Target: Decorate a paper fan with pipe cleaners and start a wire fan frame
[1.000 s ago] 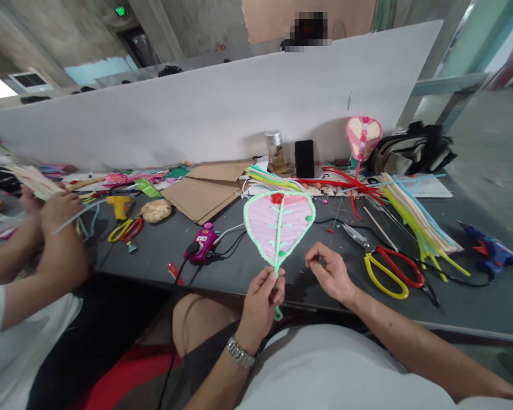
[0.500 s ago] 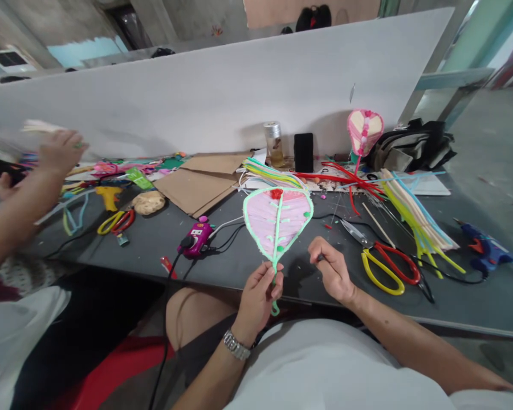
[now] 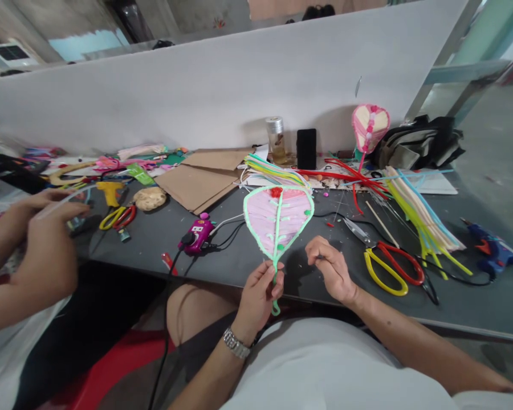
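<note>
My left hand (image 3: 263, 290) pinches the green stem of a leaf-shaped pipe-cleaner fan (image 3: 263, 216). The fan stands upright over the table's front edge, pink inside with a pale green outline and midrib, a red patch at the top and small green dots on its right side. A small loop ends the stem below my fingers. To the right of the fan, apart from it, my right hand (image 3: 331, 267) is closed with fingers curled; what they hold, if anything, is hidden. Scissors (image 3: 385, 265) with one yellow and one red handle lie to the right of that hand.
Pipe cleaners (image 3: 425, 219) and a blue glue gun (image 3: 496, 250) lie at right. Behind are a jar (image 3: 276, 142), a phone (image 3: 306, 149), a pink heart-shaped fan (image 3: 370, 128) and cardboard (image 3: 205, 185). A purple power socket (image 3: 198, 234) sits left; a co-worker's hands (image 3: 55, 210) are further left.
The co-worker's raised hand has come down to the table, and a pale bundle now lies at the back left. My hands and the fan have hardly moved; the view has shifted slightly.
</note>
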The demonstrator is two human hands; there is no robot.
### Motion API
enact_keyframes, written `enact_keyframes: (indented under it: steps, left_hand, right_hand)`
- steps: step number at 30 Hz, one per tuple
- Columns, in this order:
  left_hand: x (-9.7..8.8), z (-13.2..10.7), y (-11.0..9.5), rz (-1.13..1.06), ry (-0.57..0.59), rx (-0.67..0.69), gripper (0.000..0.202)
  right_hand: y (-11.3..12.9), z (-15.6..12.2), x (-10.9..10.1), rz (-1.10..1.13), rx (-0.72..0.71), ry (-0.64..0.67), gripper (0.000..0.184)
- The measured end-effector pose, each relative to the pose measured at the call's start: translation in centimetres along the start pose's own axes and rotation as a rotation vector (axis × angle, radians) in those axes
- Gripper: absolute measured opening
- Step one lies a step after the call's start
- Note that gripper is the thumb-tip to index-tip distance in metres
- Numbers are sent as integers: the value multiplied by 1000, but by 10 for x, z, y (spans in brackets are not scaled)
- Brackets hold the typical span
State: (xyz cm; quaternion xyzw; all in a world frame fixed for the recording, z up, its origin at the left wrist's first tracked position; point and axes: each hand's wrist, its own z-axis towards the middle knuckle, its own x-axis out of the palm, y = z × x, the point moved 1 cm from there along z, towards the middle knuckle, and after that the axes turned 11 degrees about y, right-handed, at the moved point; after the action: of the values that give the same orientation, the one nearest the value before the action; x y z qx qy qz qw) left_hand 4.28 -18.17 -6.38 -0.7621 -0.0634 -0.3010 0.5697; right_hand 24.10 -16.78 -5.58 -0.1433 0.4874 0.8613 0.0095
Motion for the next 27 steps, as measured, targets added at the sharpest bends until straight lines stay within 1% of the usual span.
enact_keyframes:
  steps: [4,7,12,21,27]
  left_hand:
    - [0,0,0,-6,-7,0,42]
    - [-2,0,1,-6,-13,-1,41]
    - [-3,1,2,-11,-11,-9,40]
    - [0,-1,0,-24,-2,-7,43]
    - [-3,0,3,-27,1,1,39]
  right_hand:
    - [1,1,0,-41,-39,27,23]
    - [1,1,1,-71,-29,41,27]
    - [-1,1,3,-137,-16,53,22]
    - [-2,1,5,-180,-24,85,21]
    - [-2,0,5,-199,-2,113,21]
